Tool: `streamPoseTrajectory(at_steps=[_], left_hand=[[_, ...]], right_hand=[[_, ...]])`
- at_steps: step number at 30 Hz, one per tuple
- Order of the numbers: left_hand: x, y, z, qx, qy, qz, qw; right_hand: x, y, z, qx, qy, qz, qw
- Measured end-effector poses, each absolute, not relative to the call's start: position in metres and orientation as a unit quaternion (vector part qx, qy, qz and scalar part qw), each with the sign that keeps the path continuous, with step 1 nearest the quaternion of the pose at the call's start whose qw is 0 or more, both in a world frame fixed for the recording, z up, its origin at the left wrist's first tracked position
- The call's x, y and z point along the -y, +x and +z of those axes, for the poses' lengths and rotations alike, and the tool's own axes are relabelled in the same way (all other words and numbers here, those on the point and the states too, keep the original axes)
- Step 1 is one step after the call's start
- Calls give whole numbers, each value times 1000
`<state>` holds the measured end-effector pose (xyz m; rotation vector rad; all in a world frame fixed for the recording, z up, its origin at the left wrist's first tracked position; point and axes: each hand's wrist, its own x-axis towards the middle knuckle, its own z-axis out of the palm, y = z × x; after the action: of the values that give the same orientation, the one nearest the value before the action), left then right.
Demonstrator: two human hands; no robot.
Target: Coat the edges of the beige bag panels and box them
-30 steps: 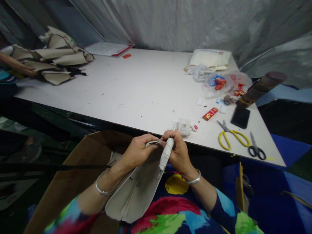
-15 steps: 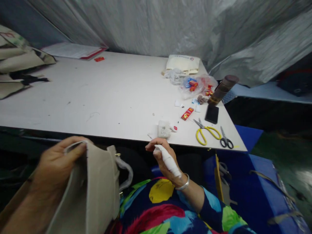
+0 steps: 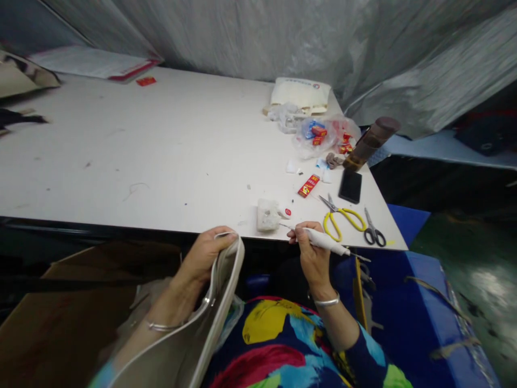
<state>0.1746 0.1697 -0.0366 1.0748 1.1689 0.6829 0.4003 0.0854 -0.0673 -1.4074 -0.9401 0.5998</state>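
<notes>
My left hand (image 3: 204, 253) pinches the top edge of a cream fabric bag (image 3: 226, 285), which hangs with its mouth gaping towards me. A small metal fitting shows on the bag's inner side. In my right hand (image 3: 313, 258) is a slim pointed tool (image 3: 327, 241) with a white-wrapped handle. Thin metal sticks out at both ends of it. Its left tip comes close to a whitish block (image 3: 267, 215) at the table's front edge; whether they touch I cannot tell. Just right of my right hand lie yellow-handled scissors (image 3: 341, 215).
Black-handled scissors (image 3: 375, 236), a phone (image 3: 350, 186), a dark bottle (image 3: 371, 143) and a red box (image 3: 309, 186) stand or lie on the white table (image 3: 169, 145). Plastic bags (image 3: 315, 137) with small packets are behind them. A cardboard box (image 3: 72, 334) stands lower left, a blue bin (image 3: 436, 312) lower right.
My left hand has brought the bag rightward and turned it. My right hand has moved right to the table edge, its fingers now gripping the white-handled tool. The view has shifted slightly.
</notes>
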Motion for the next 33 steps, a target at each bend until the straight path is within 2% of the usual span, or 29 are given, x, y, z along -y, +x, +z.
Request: streamPoseTrajectory(at_steps=[3, 7, 17, 33], left_hand=[[-157, 201, -59, -504, 496, 237, 666], [-149, 212, -71, -491, 568, 209, 626], [-154, 207, -66, -479, 583, 139, 641], [-156, 199, -74, -483, 562, 105, 662]], right_hand=[[-88, 405, -72, 425, -642, 233, 594], [-94, 406, -82, 446, -642, 231, 579], [-104, 408, -91, 452, -632, 274, 567], [-113, 407, -92, 517, -614, 228, 551]])
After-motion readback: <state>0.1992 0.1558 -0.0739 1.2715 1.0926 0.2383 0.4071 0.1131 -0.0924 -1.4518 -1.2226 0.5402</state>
